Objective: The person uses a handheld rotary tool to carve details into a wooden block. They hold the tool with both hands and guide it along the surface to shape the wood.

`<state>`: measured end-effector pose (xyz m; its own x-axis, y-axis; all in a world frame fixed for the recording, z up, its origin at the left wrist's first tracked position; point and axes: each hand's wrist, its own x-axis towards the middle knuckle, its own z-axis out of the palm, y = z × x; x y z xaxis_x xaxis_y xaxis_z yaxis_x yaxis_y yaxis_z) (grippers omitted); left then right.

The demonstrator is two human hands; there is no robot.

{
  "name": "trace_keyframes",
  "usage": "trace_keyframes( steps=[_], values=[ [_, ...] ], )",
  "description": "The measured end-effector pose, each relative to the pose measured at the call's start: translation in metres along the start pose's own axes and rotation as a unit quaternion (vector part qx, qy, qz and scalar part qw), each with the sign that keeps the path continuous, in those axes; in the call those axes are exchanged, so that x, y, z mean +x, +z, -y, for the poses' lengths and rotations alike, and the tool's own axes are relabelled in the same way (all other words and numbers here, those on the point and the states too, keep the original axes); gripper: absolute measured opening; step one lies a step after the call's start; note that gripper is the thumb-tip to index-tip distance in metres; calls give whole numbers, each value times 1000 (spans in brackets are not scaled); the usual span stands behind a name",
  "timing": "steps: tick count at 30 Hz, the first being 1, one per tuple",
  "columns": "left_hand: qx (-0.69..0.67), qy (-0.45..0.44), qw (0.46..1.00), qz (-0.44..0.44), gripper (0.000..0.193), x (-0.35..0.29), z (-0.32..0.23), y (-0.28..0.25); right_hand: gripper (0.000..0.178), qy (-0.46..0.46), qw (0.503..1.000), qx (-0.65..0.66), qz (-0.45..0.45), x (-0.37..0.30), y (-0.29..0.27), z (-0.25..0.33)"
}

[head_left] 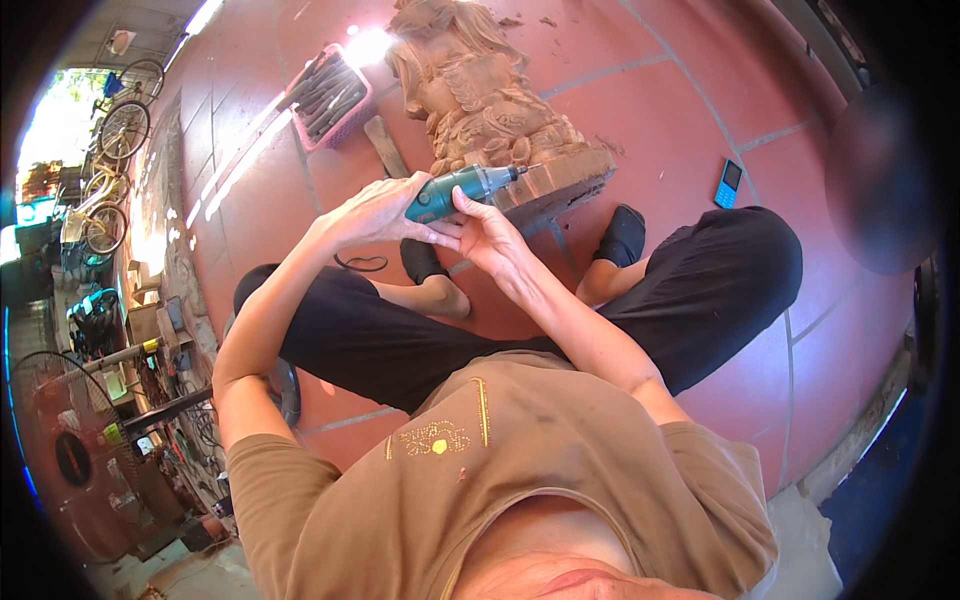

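A green rotary tool (440, 198) with a grey nose and a thin bit lies across both hands, its tip pointing right. My left hand (378, 210) is closed round its rear end. My right hand (484, 230) grips it from below, the thumb pressed along its side near the nose. Just beyond the tool lies a carved wooden sculpture (485, 95) with deep figured relief and a flat square base (560, 180). The bit is close to the base edge; whether they touch I cannot tell. Some of the tool's body is hidden by my fingers.
A pink basket (364, 90) of slim chisel-like tools stands left of the sculpture, near a wooden mallet-like piece (384, 146). A blue keypad phone (728, 184) lies on the red tiles at right. Bicycles (125, 130) and clutter line the far left. A black cord (362, 263) lies by my left foot.
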<state>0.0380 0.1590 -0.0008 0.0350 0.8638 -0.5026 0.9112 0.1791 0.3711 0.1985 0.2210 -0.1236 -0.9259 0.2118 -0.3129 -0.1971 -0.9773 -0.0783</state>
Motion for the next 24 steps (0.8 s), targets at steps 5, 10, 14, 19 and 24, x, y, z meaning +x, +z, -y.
trace_keyframes(
  steps=[5, 10, 14, 19, 24],
  values=[
    [6, 18, 998, -61, 69, -9, 3, -4, 47, -12, 999, -20, 39, 4, 11, -1],
    [41, 59, 992, -101, 70, -22, -9, -15, 46, -21, 998, -9, 53, -4, 22, -1],
    [-35, 21, 996, -73, 73, -19, -12, -11, 46, -54, 997, -28, 53, -15, 26, -1],
    [-91, 33, 991, -88, 81, -10, -11, 18, 47, -64, 995, -73, -4, -27, 13, 4],
    [-94, 28, 991, -95, 79, -14, -14, 30, 48, -62, 992, -104, -17, -33, 7, 1]
  ],
)
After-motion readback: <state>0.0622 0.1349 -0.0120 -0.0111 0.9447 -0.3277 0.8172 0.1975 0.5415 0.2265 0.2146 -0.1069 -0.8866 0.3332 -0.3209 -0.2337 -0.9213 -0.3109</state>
